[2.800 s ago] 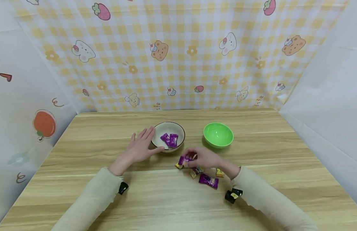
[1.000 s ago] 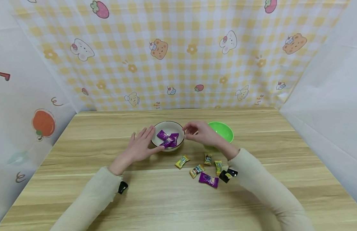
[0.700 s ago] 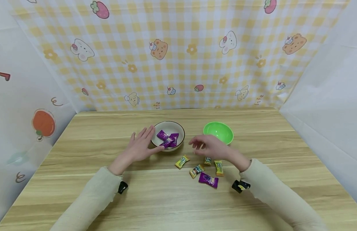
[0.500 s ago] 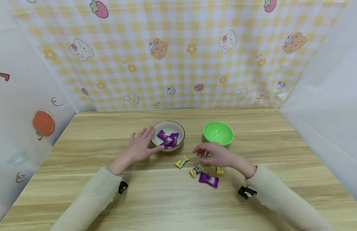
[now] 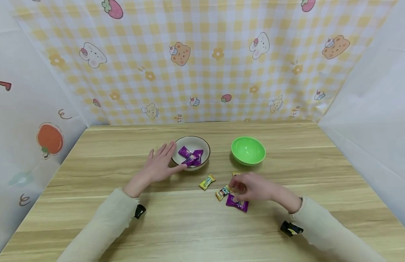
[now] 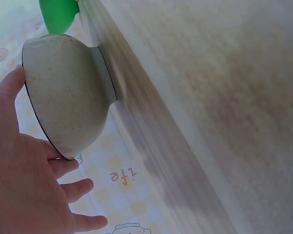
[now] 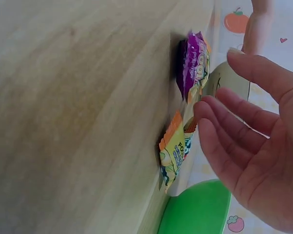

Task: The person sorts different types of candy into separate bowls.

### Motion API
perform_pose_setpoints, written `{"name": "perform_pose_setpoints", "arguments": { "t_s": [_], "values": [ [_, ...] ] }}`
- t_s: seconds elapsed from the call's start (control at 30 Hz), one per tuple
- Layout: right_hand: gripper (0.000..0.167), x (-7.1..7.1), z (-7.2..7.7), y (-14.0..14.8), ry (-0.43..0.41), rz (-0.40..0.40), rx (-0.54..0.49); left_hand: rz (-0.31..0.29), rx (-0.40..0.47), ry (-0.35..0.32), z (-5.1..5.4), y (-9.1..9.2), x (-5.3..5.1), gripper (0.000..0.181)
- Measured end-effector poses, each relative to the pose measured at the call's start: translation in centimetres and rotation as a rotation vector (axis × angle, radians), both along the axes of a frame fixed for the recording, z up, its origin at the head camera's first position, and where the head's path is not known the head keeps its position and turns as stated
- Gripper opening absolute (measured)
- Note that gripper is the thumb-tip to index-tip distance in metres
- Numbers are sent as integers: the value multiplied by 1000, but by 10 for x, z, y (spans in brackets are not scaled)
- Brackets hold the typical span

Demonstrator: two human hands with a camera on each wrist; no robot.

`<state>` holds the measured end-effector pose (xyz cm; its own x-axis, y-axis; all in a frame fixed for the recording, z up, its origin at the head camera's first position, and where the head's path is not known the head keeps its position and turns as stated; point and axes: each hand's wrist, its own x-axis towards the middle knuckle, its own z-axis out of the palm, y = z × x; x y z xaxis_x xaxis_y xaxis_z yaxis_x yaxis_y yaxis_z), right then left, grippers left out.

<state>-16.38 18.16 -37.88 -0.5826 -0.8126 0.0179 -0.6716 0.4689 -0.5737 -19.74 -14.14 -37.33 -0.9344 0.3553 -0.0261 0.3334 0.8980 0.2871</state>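
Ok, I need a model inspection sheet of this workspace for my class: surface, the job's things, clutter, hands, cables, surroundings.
Surface: wood-grain table.
Job's things: dark-rimmed bowl holding three visible purple candies; green bowl standing apart from it; one loose purple candy and at least three yellow candies on the table, one partly hidden.
Clutter: nothing seen.
Hands: left hand touches the dark-rimmed bowl's rim, fingers spread; right hand is by the loose candies, nothing visibly held.
Cables: nothing seen.
Surroundings: yellow-checked cloth behind, white sheets at both sides.
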Motion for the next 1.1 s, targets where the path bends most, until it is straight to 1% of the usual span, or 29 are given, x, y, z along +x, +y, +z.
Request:
{"name": "perform_pose_setpoints", "arguments": {
  "t_s": [0.2, 0.37, 0.5, 0.8, 0.87, 0.97, 1.1],
  "values": [
    [29, 1, -3, -1, -62, 5, 51, 4, 6, -5, 0, 0, -1, 93],
    [33, 0, -5, -2, -112, 11, 82, 2, -5, -4, 0, 0, -1, 95],
    [32, 2, -6, -5, -114, 16, 85, 0, -17, 0, 0, 1, -1, 96],
    [28, 6, -9, -8, -66, 63, 54, -1, -36, 10, 0, 1, -1, 98],
    [28, 6, -8, -9, -77, 74, 50, -2, -36, 8, 0, 1, -1, 97],
    [29, 7, -7, -10, -118, 83, 56, -4, -35, 6, 1, 1, -1, 97],
    [29, 7, -7, -11, -162, 79, 63, -6, -33, 8, 1, 1, 0, 97]
  ]
}}
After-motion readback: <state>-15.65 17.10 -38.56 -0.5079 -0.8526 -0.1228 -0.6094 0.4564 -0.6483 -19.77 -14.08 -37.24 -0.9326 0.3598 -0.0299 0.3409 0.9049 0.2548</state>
